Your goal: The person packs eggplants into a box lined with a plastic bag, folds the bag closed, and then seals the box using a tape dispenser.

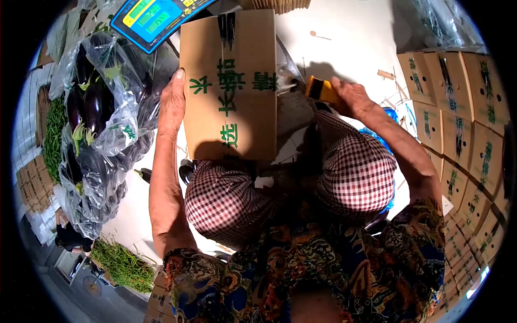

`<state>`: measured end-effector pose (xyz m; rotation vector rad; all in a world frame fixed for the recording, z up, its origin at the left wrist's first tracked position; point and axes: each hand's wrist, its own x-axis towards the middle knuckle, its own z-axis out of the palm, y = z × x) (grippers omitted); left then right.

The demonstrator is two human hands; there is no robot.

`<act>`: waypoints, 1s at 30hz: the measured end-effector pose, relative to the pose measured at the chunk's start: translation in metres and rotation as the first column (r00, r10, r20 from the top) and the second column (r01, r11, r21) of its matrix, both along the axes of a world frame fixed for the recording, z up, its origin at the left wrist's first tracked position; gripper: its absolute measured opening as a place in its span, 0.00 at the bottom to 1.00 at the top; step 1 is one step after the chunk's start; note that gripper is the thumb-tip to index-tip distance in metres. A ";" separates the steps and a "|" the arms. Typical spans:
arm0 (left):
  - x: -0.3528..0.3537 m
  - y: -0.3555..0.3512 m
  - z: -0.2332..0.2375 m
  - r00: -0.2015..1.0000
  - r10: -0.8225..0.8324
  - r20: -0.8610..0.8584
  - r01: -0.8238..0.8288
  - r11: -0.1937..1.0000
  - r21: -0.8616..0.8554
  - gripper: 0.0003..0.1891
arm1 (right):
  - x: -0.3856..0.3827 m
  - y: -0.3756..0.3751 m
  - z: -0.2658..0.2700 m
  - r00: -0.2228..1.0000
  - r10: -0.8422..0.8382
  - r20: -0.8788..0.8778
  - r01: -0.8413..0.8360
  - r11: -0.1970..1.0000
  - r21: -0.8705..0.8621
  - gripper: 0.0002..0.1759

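Observation:
A closed cardboard box (pixel 242 107) with green printed characters and a black strip near its far end stands in front of my knees. My left hand (pixel 173 99) grips the left side of the box, thumb up near the top edge and fingers partly hidden. To the right of the box, my right hand (pixel 353 98) is wrapped around a yellow and black tool (pixel 321 90) that looks like a tape dispenser. The tool is apart from the box, above my right knee.
Bagged eggplants (pixel 99 110) lie at the left, beside green peppers (pixel 55 134). A blue digital scale (pixel 148 24) sits beyond the box. Stacked printed cartons (pixel 458 118) line the right. More green vegetables (pixel 121 264) are at lower left, near another person (pixel 74 237).

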<state>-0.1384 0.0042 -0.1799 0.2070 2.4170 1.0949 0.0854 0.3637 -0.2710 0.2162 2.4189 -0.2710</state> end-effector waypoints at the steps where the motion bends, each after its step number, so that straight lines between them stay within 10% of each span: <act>1: -0.001 -0.001 -0.001 1.000 0.005 0.010 -0.005 1.000 -0.004 0.35 | 0.009 0.006 -0.043 0.997 0.020 -0.068 -0.022 0.999 -0.035 0.24; 5: 0.001 0.001 0.003 1.000 0.011 -0.014 -0.011 1.000 -0.026 0.35 | -0.045 -0.038 0.031 0.958 0.135 0.255 -0.144 0.989 0.021 0.28; 10: -0.001 0.000 0.000 1.000 0.002 -0.023 -0.002 1.000 -0.013 0.34 | -0.060 -0.058 -0.002 0.669 0.737 -0.094 -0.720 0.674 0.163 0.16; 14: -0.003 -0.003 0.001 0.998 0.020 0.059 -0.022 0.999 0.032 0.32 | -0.074 -0.074 -0.001 0.464 0.878 -0.116 -0.815 0.474 0.333 0.16; 16: -0.002 0.001 0.002 0.999 0.011 -0.034 -0.011 1.000 0.010 0.33 | -0.092 -0.084 -0.009 0.605 0.790 0.099 -0.780 0.565 0.269 0.12; 18: -0.002 -0.002 0.000 0.999 0.040 -0.016 -0.040 0.999 0.008 0.33 | -0.093 -0.069 -0.018 0.907 0.415 0.078 -0.419 0.907 0.052 0.13; 22: -0.001 -0.002 0.001 0.994 0.068 0.080 -0.067 0.998 -0.018 0.34 | -0.049 -0.020 -0.016 0.910 0.393 0.134 -0.407 0.908 0.102 0.23; 24: 0.005 0.006 0.000 0.993 0.077 0.090 -0.080 0.996 0.033 0.35 | -0.028 0.008 -0.014 0.998 0.061 0.001 -0.060 0.987 -0.149 0.31; 26: 0.010 0.016 -0.013 0.997 0.066 0.030 -0.070 0.985 0.156 0.35 | -0.019 0.017 0.030 0.773 -0.615 0.153 0.591 0.613 -0.525 0.43; 30: 0.030 0.066 -0.016 0.949 -0.316 -0.001 0.241 0.722 0.649 0.41 | -0.014 0.086 0.065 0.579 -0.744 0.334 0.563 0.068 -0.824 0.24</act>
